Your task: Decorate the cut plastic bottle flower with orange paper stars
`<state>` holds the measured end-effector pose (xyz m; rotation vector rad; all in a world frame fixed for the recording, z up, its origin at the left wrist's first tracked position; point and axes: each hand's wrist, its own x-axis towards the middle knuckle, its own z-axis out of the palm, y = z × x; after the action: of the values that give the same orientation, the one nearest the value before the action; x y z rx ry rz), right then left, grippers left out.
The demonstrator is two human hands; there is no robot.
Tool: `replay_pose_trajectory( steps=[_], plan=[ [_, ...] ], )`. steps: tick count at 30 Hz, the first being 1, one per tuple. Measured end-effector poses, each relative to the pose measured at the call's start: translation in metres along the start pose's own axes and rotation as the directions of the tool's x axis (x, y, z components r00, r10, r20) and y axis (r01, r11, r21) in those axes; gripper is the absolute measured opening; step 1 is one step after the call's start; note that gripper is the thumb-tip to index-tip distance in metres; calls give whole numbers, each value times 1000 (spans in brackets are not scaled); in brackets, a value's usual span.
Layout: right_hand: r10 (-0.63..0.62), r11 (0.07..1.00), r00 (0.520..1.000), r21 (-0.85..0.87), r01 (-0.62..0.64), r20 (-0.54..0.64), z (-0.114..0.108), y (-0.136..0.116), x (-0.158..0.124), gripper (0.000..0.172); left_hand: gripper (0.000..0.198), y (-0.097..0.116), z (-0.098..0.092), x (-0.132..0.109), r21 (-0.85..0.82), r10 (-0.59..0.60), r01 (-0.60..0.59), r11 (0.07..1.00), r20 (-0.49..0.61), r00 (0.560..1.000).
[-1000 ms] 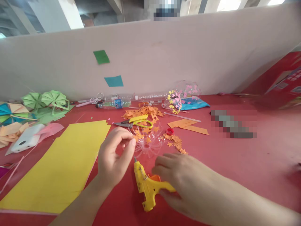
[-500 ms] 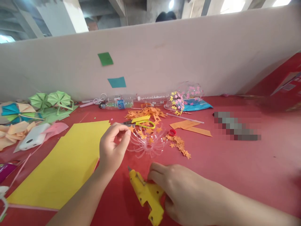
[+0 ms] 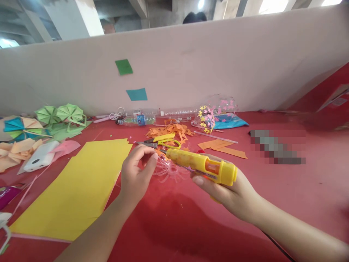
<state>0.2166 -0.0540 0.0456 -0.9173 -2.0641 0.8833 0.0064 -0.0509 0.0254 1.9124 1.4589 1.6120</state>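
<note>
At frame centre the right hand (image 3: 231, 191) is clamped round a yellow plastic glue gun (image 3: 201, 165), nozzle pointing left; just beside it the left hand (image 3: 136, 174) pinches thumb to forefinger (contents too small to tell) over a clear cut-plastic bottle piece (image 3: 171, 171) on the red table (image 3: 272, 196).

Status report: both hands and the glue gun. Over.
Right hand gripping glue gun, nozzle toward left hand. Left fingers pinched, contents too small to tell. Clear plastic piece beneath nozzle; scissors just behind.
</note>
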Motion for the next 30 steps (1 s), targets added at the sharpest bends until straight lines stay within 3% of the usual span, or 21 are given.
replay_pose_trajectory(
  steps=[5,10,30],
  plan=[
    [91,984,995,152,-97,46,3,1,-2,31,11,2,0,-1,-21,-28,28,999,11,1000],
    [96,974,994,200,-104,49,3,1,-1,29,11,3,0,-3,-47,-47,48,998,15,999],
    [129,970,990,202,-138,57,3,0,0,27,10,3,1,-1,-32,-59,59,998,0,998]
  ],
)
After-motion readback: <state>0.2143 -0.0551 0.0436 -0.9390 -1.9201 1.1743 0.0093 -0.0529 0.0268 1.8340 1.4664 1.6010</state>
